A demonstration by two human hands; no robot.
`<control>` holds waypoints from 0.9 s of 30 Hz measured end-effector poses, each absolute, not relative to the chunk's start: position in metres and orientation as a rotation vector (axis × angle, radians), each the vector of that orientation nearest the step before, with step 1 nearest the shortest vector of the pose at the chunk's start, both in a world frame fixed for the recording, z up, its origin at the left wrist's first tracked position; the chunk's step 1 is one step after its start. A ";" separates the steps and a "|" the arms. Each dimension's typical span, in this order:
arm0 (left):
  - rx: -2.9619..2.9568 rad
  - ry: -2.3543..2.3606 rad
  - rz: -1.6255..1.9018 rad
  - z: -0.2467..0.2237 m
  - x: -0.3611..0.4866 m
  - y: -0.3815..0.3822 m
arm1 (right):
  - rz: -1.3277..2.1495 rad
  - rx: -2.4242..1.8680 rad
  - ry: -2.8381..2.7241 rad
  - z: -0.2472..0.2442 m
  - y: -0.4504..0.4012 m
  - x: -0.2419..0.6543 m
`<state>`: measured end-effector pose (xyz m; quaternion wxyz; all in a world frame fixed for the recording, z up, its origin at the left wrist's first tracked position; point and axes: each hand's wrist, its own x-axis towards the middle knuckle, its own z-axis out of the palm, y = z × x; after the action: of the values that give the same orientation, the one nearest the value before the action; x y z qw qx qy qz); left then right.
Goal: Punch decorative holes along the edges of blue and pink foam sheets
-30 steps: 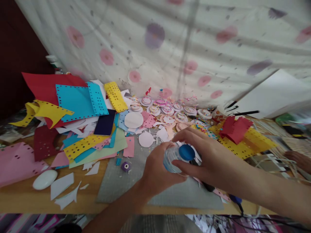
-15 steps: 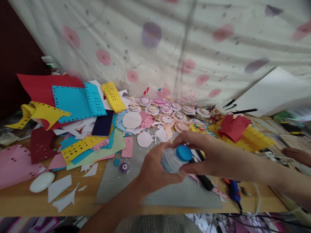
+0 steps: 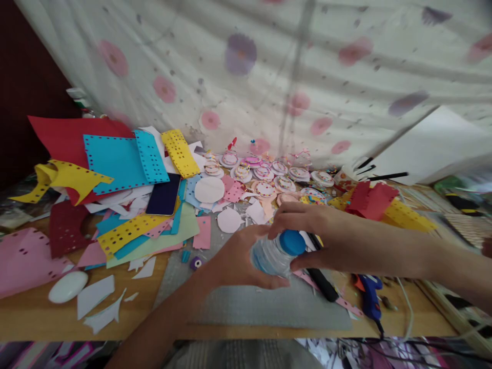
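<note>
A clear plastic bottle [image 3: 265, 256] with a blue cap [image 3: 292, 242] is tilted above the grey cutting mat [image 3: 246, 307]. My left hand [image 3: 238, 259] wraps around its body from the left, thumb on the near side. From the right, my right hand [image 3: 319, 225] curls over the top end, fingertips at the bottle's shoulder and thumb by the cap. The cap is on the bottle. Under my right hand lies a black-handled tool [image 3: 323, 284], partly hidden. A small purple craft punch [image 3: 196, 263] rests on the mat to the left.
Colored paper sheets [image 3: 115, 159] and scraps pile up on the left, near a white oval object [image 3: 68, 287]. Several decorated paper hats [image 3: 265, 188] stand along the back curtain [image 3: 238, 92]. A blue glue gun [image 3: 371, 297] with cables lies at the right. Another person's hand [image 3: 487, 246] shows at the right edge.
Both hands and the bottle have shifted very slightly, the left hand a little to the left. At the right edge, the other person's hand has drawn mostly out of view.
</note>
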<state>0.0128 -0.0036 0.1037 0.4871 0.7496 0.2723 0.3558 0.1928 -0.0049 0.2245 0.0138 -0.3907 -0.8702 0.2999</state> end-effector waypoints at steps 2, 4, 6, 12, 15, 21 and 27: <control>1.859 0.617 0.859 0.105 0.011 0.004 | 0.949 -1.177 -2.792 0.229 -0.002 0.189; 1.896 0.576 0.848 0.107 0.009 0.009 | 0.946 -1.161 -2.858 0.232 0.001 0.185; 1.902 0.551 0.840 0.107 0.008 0.011 | 0.929 -1.153 -2.904 0.233 0.003 0.183; 1.950 0.496 0.796 0.094 0.000 0.014 | 0.896 -1.209 -2.922 0.228 0.005 0.181; 1.948 0.457 0.723 0.084 -0.008 0.018 | 0.929 -1.214 -2.891 0.224 0.004 0.182; 1.916 0.578 0.705 0.064 -0.030 0.011 | 0.978 -1.232 -2.729 0.212 0.000 0.188; 1.823 0.628 0.812 0.057 -0.029 -0.015 | 1.118 -1.166 -2.324 0.182 -0.017 0.213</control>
<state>-0.0290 -0.0150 0.0574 0.5009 0.7541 0.2599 0.3361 0.2134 -0.0172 0.1818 0.1549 -0.4070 -0.8112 0.3903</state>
